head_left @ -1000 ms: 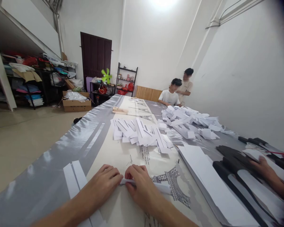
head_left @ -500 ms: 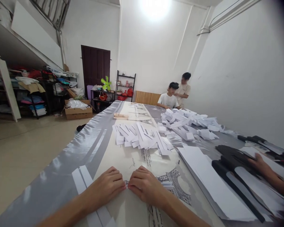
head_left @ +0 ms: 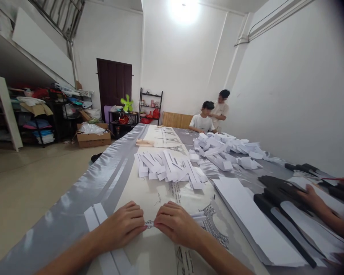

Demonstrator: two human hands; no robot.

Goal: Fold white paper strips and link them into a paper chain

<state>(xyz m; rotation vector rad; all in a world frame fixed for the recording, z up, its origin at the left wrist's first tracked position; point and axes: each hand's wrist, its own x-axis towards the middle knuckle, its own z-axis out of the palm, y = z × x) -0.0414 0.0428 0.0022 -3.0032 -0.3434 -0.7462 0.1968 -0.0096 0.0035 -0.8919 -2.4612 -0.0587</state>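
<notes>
My left hand (head_left: 123,225) is low over the table, its fingers curled and the thumb pressed against them; whatever is in the pinch is hidden. Facing it, a small gap away, my right hand (head_left: 174,221) is closed the same way. A narrow white paper strip (head_left: 198,216) sticks out behind my right hand and seems to be in its grip. Under my left forearm lie long white paper strips (head_left: 99,214). Beyond both hands is a spread pile of cut paper strips (head_left: 169,166).
A stack of white sheets (head_left: 243,214) lies to the right, beside black-edged items (head_left: 286,229). Another person's hand (head_left: 313,198) rests there. Folded white paper pieces (head_left: 226,147) are heaped farther back. Two people (head_left: 203,122) are at the far end. A printed cloth (head_left: 149,191) covers the table.
My hands have moved slightly apart, the left one shifting left, so more of the printed cloth shows between them. The view has shifted a little. Both hands remain closed.
</notes>
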